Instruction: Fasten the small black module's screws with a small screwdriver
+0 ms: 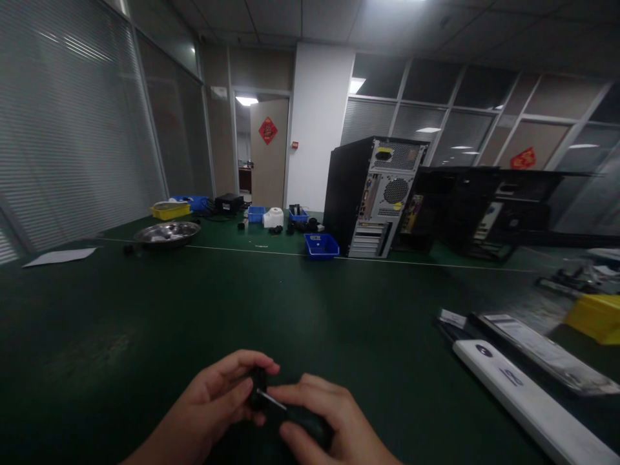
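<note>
Low in the centre of the head view, my left hand (pixel 225 394) is closed round a small black part (pixel 259 381), pinched between thumb and fingers. Beside it on the right, my right hand (pixel 329 410) grips a dark-handled tool (pixel 312 425). The tool's thin metal shaft (pixel 272 399) points left and its tip meets the black part. Both hands are just above the dark green table (pixel 271 303). The part's details are too dark and small to make out.
A black computer tower (pixel 346 194) stands beyond the hands, with a blue tray (pixel 321 247) at its left foot. Farther left is a metal bowl (pixel 167 234). A long white panel (pixel 527 394) and a yellow bin (pixel 595 318) lie to the right.
</note>
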Available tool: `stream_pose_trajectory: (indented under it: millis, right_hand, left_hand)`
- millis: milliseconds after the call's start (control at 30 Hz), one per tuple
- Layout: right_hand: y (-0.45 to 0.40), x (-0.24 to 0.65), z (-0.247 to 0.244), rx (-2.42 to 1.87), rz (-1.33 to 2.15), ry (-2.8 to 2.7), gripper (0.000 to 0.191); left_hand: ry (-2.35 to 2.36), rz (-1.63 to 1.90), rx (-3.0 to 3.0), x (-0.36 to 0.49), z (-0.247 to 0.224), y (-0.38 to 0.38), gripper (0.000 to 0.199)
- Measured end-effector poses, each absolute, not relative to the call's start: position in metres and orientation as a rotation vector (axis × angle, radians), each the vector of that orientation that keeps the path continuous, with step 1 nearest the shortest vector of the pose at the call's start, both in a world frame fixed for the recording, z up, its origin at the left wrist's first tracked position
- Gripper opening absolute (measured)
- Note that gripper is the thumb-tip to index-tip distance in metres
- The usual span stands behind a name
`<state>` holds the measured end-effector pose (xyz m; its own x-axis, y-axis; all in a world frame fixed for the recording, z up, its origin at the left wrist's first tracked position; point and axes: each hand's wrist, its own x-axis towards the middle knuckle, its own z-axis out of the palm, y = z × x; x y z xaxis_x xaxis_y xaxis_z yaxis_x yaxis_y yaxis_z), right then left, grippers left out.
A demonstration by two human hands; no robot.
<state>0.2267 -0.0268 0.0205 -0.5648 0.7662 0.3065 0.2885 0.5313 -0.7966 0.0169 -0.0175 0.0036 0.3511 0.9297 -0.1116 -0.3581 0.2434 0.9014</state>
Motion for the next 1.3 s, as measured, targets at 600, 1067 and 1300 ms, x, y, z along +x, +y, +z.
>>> stream_pose_trajectory:
  millis: [600,1067,1300]
  right_hand:
    - [-0.026,0.226,0.017,-0.944,0.934,-2.122,0.028]
    - [-0.028,0.227,0.022,-0.892,0.981,-2.089,0.028]
    - [-0.027,0.226,0.022,-0.876,1.008,-1.994,0.034]
  left_hand:
    - [0.657,1.09,0.97,0.016,-0.004,-0.015,0.05]
    - [0.83,1.007,1.169,0.015,-0.006,-0.015,0.029]
    - [0.937,0.98,1.259,0.012,-0.005,-0.017,0.032]
